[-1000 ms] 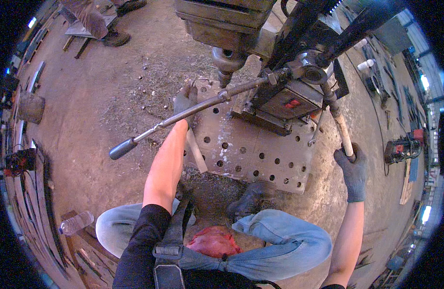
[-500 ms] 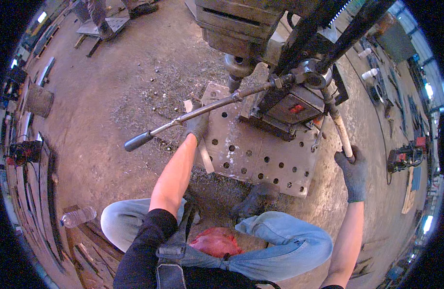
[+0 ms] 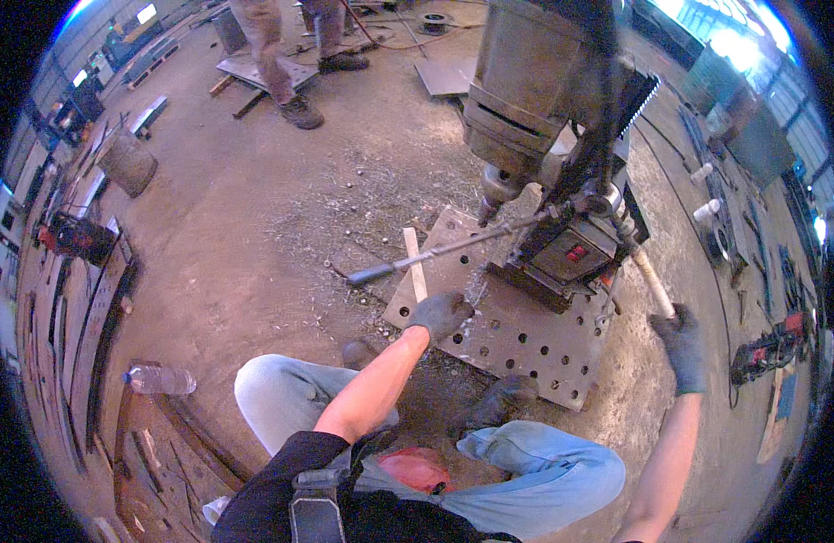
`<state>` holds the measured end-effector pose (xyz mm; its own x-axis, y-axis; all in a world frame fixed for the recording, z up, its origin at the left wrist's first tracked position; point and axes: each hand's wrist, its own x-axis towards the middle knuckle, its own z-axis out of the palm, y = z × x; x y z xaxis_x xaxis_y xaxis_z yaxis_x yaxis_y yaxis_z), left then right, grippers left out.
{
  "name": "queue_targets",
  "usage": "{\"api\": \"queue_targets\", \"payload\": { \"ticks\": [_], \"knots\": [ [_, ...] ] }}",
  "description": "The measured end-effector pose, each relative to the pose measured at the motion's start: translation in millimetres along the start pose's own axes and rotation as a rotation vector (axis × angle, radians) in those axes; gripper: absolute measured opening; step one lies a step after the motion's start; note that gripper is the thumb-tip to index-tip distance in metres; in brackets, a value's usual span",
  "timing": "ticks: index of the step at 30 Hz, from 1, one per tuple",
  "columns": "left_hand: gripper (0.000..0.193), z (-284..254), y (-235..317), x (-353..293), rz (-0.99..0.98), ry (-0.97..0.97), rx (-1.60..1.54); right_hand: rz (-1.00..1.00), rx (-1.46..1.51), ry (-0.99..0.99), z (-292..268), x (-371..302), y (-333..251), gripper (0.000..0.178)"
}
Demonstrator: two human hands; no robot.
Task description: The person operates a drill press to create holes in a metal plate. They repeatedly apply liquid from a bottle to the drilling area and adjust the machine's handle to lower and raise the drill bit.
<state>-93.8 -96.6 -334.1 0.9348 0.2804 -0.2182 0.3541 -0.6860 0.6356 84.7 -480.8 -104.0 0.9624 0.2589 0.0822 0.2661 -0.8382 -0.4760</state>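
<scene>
Held the pale-sleeved drill lever (image 3: 651, 281), probably rigid and best taken by its near end, in the right hand (image 3: 678, 349), right of the perforated steel plate (image 3: 502, 291), but could not tell the left hand's (image 3: 442, 315) grip.

The brown floor (image 3: 209, 262) carries a perforated plate (image 3: 512, 312), metal shavings (image 3: 331, 213) to its left, and a bucket (image 3: 127, 164) at far left.

Head view, fisheye: from above blue denim-clad legs (image 3: 543, 475), facing down-forward, near a grey round-holed steel plate (image 3: 503, 342).
</scene>
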Motion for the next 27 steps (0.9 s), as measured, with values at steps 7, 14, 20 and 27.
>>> {"api": "queue_targets", "payload": {
  "ticks": [7, 14, 20, 27],
  "knots": [
    [0.042, -64.6, 91.5, -45.5, 0.117, -0.629, -0.613, -0.403, -0.143, 0.384, -124.0, 9.3, -98.4, 0.02],
    [0.052, -173.3, 188.9, -65.1, 0.682, 0.153, -0.806, -0.629, 0.331, 0.298, -122.8, 20.5, -260.1, 0.024],
    [0.057, -269.3, 250.1, -19.6, 0.766, -0.035, -1.567, -0.888, -0.181, 0.612, -90.9, 23.1, -361.3, 0.033],
    [0.046, -305.6, 184.7, 36.4, 0.668, 0.276, -1.721, -1.026, -0.254, 0.428, -44.0, -3.9, -318.6, 0.041]
  ]
}}
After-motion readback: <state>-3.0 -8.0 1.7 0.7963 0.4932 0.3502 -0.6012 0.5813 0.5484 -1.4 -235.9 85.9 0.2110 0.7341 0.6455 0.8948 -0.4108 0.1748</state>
